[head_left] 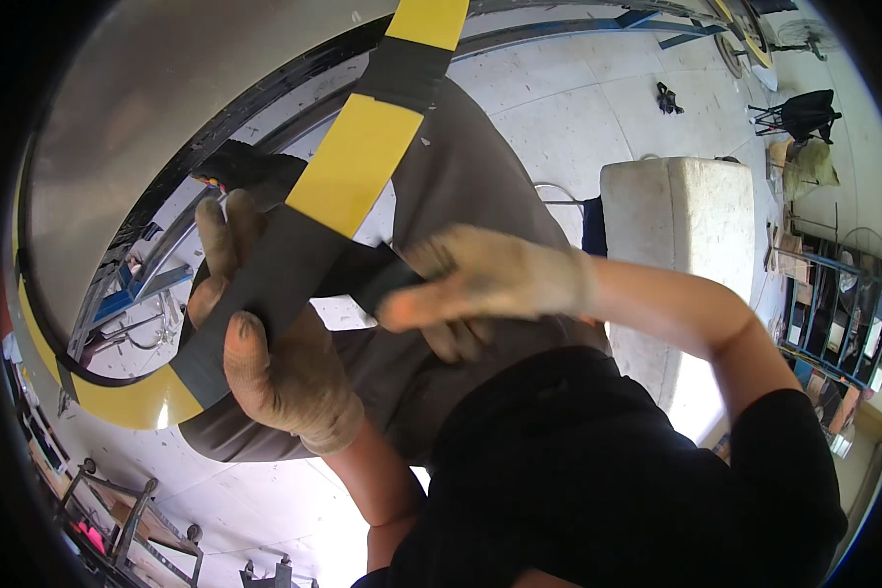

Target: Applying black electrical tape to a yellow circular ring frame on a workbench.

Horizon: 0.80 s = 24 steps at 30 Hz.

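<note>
A rim banded in yellow and black (358, 162) curves along the edge of a large grey panel (206, 88) in front of me. My left hand (299, 387), in a stained work glove, is closed around one black band of it, thumb on the near side and fingers on the far side. From that band a loose black strip (363, 274), which looks like tape, runs off to the right. The gloved fingers of my right hand (490, 284) pinch its end; motion blurs this hand slightly. Below the rim are my dark trousers (461, 167).
A worn, off-white padded block (701, 216) stands to the right. Shelving with blue rails (833, 304) and a folded black chair (808, 116) are farther right. At lower left is a wheeled metal frame (132, 519). A small black object (668, 98) lies on the pale floor.
</note>
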### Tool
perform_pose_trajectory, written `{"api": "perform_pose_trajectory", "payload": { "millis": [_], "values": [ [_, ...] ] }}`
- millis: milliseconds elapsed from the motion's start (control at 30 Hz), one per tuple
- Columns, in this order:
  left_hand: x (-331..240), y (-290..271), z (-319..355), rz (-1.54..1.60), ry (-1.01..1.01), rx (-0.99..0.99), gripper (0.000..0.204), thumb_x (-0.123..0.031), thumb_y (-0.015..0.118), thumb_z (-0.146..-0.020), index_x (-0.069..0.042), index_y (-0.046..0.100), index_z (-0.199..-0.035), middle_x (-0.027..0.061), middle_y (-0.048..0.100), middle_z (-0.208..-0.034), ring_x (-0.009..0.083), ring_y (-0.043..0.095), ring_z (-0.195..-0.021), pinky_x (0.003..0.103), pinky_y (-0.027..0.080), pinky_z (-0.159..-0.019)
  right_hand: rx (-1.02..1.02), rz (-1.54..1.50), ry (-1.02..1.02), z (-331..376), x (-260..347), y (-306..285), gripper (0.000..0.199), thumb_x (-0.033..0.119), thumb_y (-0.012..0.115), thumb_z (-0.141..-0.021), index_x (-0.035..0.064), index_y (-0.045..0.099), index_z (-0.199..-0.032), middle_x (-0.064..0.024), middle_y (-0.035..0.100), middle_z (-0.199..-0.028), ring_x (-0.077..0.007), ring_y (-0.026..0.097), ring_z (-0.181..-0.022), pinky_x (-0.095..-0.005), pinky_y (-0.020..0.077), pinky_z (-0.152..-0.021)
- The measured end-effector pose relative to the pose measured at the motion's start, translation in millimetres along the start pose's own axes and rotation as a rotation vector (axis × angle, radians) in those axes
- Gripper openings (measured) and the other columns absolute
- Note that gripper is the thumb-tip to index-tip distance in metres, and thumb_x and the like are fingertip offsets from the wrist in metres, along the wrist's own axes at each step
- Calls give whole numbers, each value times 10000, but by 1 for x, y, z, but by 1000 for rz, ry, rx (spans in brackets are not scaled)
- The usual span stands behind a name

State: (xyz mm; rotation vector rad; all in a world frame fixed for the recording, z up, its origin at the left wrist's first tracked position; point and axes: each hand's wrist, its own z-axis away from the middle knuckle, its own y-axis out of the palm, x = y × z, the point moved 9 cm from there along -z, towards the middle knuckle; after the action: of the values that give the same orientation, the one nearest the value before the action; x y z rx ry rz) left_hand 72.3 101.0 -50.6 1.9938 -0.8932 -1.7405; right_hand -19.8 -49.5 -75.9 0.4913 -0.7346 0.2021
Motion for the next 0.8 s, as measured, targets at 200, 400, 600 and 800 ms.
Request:
{"api": "perform_pose_trajectory", "payload": {
  "millis": [200,400,600,800],
  "values": [
    [0,2,13,-6,-42,-155,434,-319,692,-932,-105,603,-1300,262,377,-1601,415,364,-1482,557,264,-1233,-245,289,-1039,-71,52,-62,271,171,680,-946,-29,680,-1128,-121,720,-1088,-213,683,-1053,-303,535,-906],
    [10,6,21,179,-145,-263,449,-239,697,-946,20,600,-1300,152,606,-1323,252,572,-1250,409,397,-1145,185,148,-632,6,78,-41,373,238,563,-1036,-38,644,-1274,-188,727,-1046,-232,731,-985,-298,583,-811],
    [12,15,23,127,-146,-296,451,-233,678,-957,13,580,-1322,146,603,-1326,238,576,-1241,402,407,-1133,-115,254,-614,37,131,-30,372,289,552,-1054,-6,663,-1251,-123,723,-922,-193,714,-781,-229,555,-547],
    [9,23,13,93,-86,-156,450,-244,654,-963,17,588,-1323,180,569,-1422,257,550,-1313,425,417,-1146,-317,821,-621,55,158,4,338,282,650,-1008,29,661,-1232,-26,729,-845,-125,663,-629,-272,529,-565]
  ]
}}
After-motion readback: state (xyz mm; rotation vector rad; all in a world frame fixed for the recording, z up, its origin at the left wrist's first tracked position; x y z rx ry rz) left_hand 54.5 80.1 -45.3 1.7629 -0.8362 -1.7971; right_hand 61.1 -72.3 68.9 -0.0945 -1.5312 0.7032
